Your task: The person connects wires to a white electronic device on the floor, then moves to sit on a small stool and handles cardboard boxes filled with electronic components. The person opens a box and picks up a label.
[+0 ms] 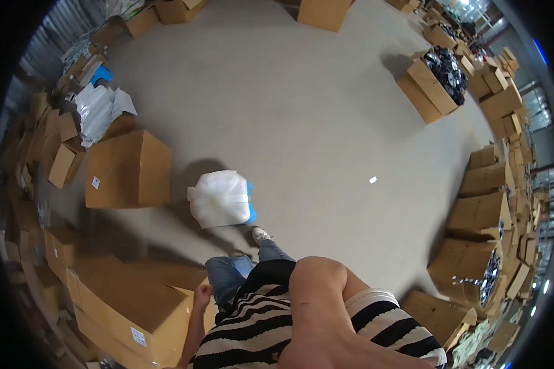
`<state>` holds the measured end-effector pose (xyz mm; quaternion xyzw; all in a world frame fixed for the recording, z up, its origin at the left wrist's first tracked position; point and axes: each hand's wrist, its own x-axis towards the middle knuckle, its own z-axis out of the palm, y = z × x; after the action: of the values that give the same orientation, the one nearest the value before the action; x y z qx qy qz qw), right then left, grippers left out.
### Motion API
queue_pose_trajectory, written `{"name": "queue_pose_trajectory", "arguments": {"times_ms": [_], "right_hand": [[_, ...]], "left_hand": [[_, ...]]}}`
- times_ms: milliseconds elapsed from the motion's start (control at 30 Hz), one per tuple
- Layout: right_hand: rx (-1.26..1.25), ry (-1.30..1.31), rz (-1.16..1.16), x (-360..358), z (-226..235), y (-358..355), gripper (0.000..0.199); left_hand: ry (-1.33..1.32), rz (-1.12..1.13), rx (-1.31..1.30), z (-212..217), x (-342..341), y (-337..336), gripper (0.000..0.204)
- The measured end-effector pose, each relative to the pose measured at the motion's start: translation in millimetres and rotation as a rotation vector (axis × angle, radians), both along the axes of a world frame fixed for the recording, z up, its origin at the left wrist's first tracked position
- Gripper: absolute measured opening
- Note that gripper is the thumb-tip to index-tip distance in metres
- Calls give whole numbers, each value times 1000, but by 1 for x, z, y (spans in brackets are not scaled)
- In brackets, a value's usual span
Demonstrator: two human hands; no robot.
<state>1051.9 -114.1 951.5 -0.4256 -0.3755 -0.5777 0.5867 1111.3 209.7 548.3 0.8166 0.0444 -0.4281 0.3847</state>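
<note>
My left hand (202, 296) is curled closed at my left side, nearest the right edge of a large open cardboard box (126, 301). Whatever its fingers may hold is hidden. My right arm is bent sharply, its elbow out in front of me and the forearm folded back. Only part of my right hand (314, 355) shows at the bottom edge, and its fingers are out of sight. A white plastic-wrapped bundle (220, 198) with a blue thing (251, 206) along its right side rests on the floor just ahead of my foot.
Left of the bundle stands another cardboard box (129, 169), with white plastic sheeting (95, 111) behind it. A box of black shiny bags (446, 74) sits at far right. Stacked cartons (480, 212) line the right side. A small white scrap (373, 179) lies on the grey floor.
</note>
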Motion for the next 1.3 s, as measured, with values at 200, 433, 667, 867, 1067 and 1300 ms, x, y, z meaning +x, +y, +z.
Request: {"name": "queue_pose_trajectory", "arguments": {"times_ms": [200,433,667,867,1067,1300], "right_hand": [[2,40,-216,49,-6,21,25],[16,87,-573,86,-9,76,26],[8,70,-876,59,-4,106,27],[0,32,-1047,7,0,112,28],[-35,19,-1183,-20,9,112,29],[-52,33,-1287,-8,10,96,31]], "left_hand": [[239,-69,-117,26,75,30,22],[88,-487,182,1,250,25,21],[49,-729,117,17,287,-49,21],[101,-1032,-100,17,227,-123,20],[47,-1351,-217,6,213,-174,21],[96,-1231,-54,26,254,-192,18]]}}
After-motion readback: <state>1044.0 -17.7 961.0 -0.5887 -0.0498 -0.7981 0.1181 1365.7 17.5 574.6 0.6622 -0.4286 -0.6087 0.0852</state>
